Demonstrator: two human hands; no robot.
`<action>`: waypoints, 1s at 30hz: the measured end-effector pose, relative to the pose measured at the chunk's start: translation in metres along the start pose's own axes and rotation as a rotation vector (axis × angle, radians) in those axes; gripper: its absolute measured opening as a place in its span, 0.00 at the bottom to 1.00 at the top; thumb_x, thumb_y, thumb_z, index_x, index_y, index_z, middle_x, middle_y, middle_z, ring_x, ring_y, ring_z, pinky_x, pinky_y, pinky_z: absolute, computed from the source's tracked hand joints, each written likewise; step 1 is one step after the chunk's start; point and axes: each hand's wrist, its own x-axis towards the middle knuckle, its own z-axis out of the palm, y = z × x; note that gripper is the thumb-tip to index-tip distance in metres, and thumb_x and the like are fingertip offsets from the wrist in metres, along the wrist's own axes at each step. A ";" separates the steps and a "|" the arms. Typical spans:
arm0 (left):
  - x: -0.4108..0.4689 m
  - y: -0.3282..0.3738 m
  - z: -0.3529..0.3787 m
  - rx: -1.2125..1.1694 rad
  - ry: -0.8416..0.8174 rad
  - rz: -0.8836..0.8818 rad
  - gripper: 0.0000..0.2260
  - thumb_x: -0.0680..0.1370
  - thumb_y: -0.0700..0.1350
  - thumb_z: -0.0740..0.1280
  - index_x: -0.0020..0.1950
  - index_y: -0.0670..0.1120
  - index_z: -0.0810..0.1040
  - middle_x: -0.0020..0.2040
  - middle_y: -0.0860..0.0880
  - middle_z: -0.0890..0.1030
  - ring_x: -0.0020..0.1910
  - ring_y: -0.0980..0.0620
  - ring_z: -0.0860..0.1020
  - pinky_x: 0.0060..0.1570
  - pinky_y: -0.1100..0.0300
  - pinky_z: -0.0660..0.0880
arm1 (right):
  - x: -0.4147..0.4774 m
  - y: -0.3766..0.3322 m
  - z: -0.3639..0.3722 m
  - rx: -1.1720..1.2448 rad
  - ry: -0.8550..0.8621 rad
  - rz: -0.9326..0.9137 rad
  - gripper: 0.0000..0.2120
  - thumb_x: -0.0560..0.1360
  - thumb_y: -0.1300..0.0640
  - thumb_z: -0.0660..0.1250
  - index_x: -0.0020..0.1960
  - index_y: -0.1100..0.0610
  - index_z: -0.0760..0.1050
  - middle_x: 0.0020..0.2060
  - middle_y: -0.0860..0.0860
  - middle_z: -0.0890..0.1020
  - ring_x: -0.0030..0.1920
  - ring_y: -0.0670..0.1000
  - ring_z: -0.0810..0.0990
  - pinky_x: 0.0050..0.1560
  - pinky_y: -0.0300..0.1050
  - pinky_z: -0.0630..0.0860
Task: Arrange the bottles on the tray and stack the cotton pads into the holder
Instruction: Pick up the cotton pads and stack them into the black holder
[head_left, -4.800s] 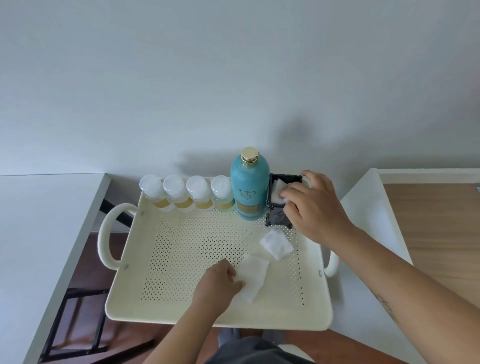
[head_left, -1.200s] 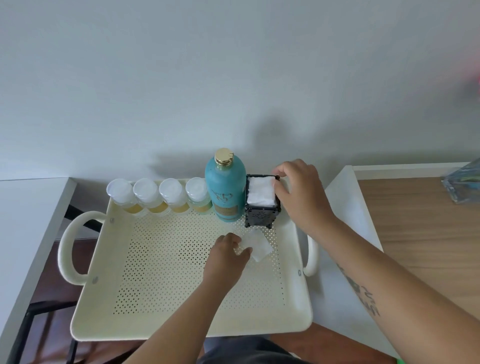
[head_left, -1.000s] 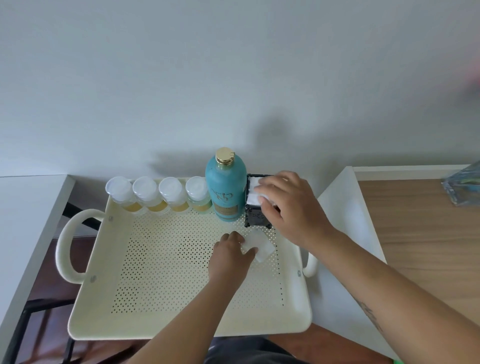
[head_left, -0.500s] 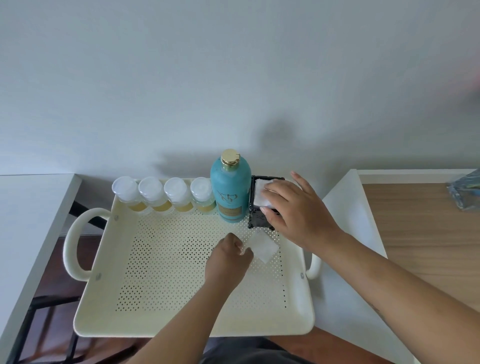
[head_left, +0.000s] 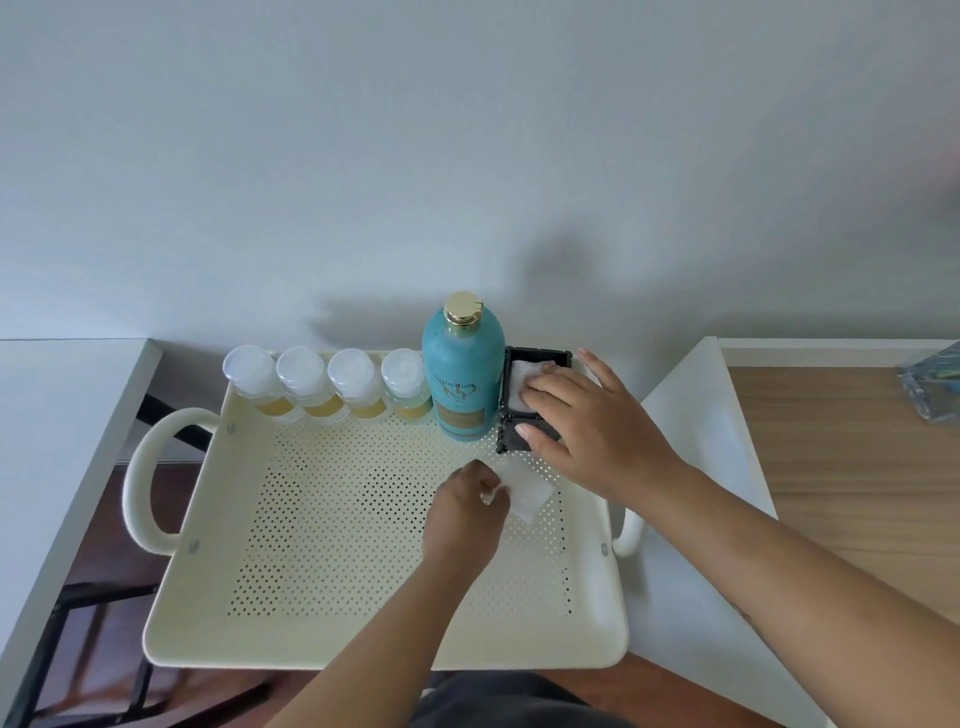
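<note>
Pale wall behind, the cream tray fills mid-frame — 4 small bottles and a teal bottle line its upper edge. Right hand, flat and open, presses pads into the black holder, likely seating them; left hand pinches the last loose cotton pad, ready to pass.

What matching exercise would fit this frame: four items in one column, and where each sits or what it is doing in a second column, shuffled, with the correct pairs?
Items:
1. teal bottle
2. loose cotton pad
3. right hand
4. four small bottles

Places or states:
A. lying flat on the tray floor, pinched at its edge by the left hand
B. standing in a row along the tray's far left edge
C. upright directly left of the black holder
D. fingers pressing on the pads in the holder

Pairs: 1-C, 2-A, 3-D, 4-B
</note>
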 end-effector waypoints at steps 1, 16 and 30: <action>-0.002 -0.002 -0.006 -0.041 -0.001 0.007 0.04 0.77 0.48 0.69 0.46 0.50 0.76 0.46 0.55 0.80 0.41 0.56 0.77 0.39 0.60 0.74 | -0.001 0.000 -0.001 0.024 0.040 0.006 0.15 0.77 0.48 0.61 0.57 0.55 0.78 0.55 0.49 0.80 0.61 0.52 0.76 0.73 0.53 0.59; -0.032 -0.008 -0.082 -0.367 -0.043 0.051 0.04 0.75 0.48 0.73 0.42 0.55 0.81 0.42 0.57 0.84 0.41 0.59 0.79 0.39 0.68 0.73 | -0.040 -0.075 -0.009 1.059 -0.064 0.774 0.04 0.76 0.50 0.67 0.49 0.47 0.80 0.41 0.40 0.82 0.42 0.37 0.77 0.42 0.29 0.70; -0.036 -0.010 -0.092 -0.329 -0.076 0.092 0.05 0.75 0.48 0.73 0.43 0.59 0.80 0.43 0.56 0.83 0.26 0.63 0.71 0.29 0.71 0.69 | -0.044 -0.087 -0.007 1.308 -0.182 0.800 0.05 0.75 0.50 0.67 0.44 0.46 0.82 0.33 0.40 0.81 0.34 0.37 0.75 0.34 0.27 0.69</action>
